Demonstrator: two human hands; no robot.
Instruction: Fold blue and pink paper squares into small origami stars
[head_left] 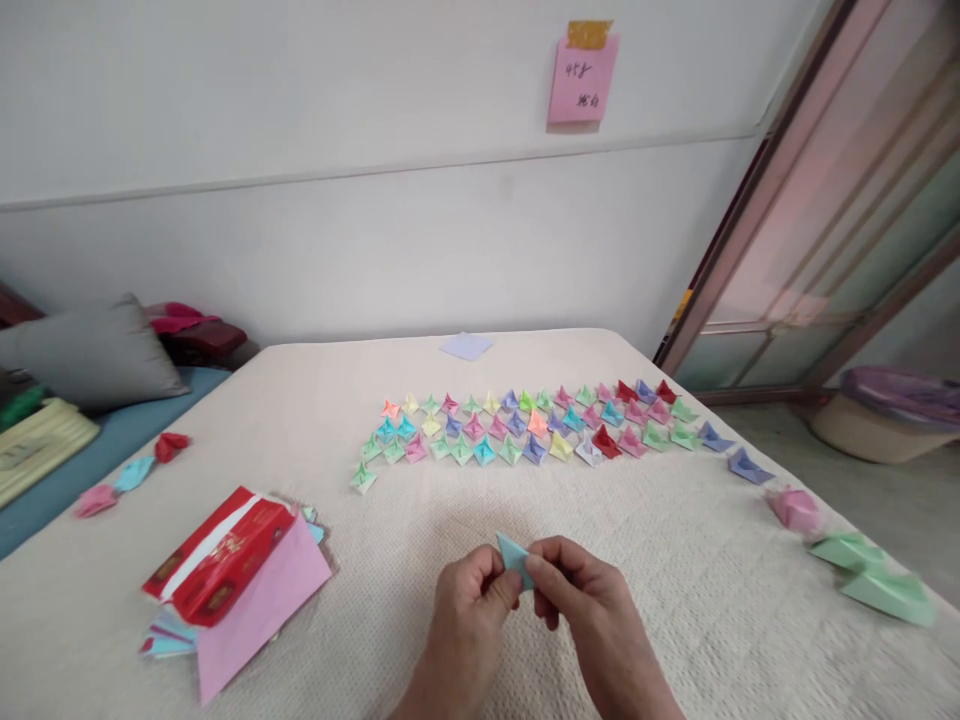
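Note:
A small folded piece of light-blue paper (pixel 514 556) is pinched between my two hands above the near part of the table. My left hand (pixel 471 610) grips its left side between thumb and fingers. On the right edge, my right hand (pixel 581 595) closes thumb and forefinger on the paper. One corner of the fold points up to the left; its lower part is partly hidden by my thumbs. Beyond my hands stand rows of small folded paper boats (pixel 510 450) in many colours. The nearest row ends at the left with a green boat (pixel 364 478).
At left lies a stack of coloured paper with a pink sheet (pixel 262 610) and a red packet (pixel 225 550). Folded pieces (pixel 135 473) line the left edge; green boats (pixel 889 592) and a pink one (pixel 796 508) the right. A lilac sheet (pixel 466 346) lies at the back.

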